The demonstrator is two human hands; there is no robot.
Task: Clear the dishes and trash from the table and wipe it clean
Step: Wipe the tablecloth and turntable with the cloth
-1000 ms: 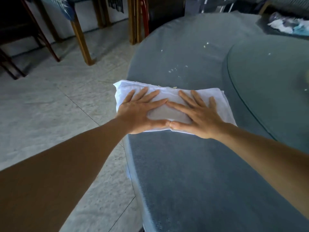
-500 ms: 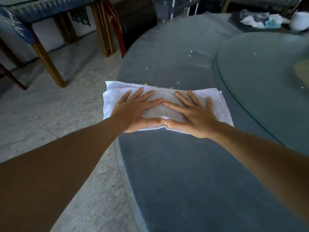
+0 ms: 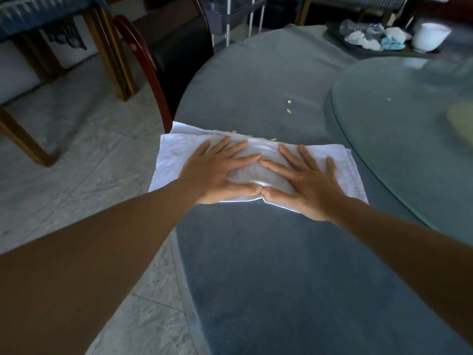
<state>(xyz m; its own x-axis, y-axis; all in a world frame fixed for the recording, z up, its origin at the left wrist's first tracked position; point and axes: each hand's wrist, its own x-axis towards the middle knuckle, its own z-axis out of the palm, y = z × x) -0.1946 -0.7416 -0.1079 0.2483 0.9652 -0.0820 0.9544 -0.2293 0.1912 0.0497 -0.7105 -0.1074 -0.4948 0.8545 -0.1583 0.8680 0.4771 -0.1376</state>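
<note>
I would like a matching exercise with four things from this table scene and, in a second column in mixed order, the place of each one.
Things:
1. white cloth
2. glass turntable
3. white bowl
4. yellow crumbs

Places:
A. far right, beside the crumpled trash
B. under both flat hands
C. bare tablecloth beyond the cloth
D. raised on the table's right part

Pairs: 1-B, 2-D, 3-A, 4-C

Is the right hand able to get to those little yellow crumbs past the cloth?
Probably yes. The right hand lies flat on the white cloth, and the yellow crumbs sit on bare tablecloth just beyond it. Nothing stands between them; the glass turntable is off to the side.
</note>
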